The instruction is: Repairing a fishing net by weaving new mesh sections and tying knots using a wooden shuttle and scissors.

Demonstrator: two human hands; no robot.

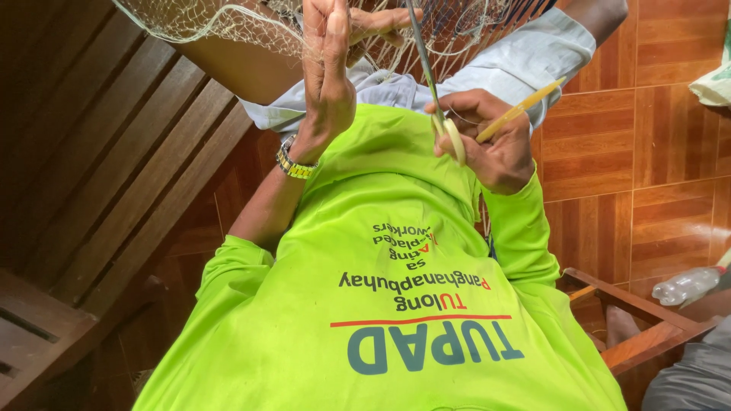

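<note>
A bright green long-sleeved shirt [396,304] with printed lettering fills the lower middle of the view, below both hands. A dark wooden slatted bench [114,175] runs to the left of the left hand; brown tiled floor [670,152] lies to the right of the right hand. A pale fishing net [228,19] stretches across the top, draped over a bare knee and pale blue shorts [525,61] just beyond the hands.

The left hand [327,68] is raised upright with fingers straight and held together, its fingertips in the mesh of the net; a gold-and-silver wristwatch [293,164] sits on the wrist below it. The right hand [491,137] is curled closed around the pale handles of a pair of scissors [438,91], whose dark blades point up into the net, just right of the left hand. The same hand also holds a slim yellow netting needle [521,110] that slants up to the right.

A clear plastic bottle [685,285] lies on the floor well below and right of the right hand, near a wooden frame [640,320].
</note>
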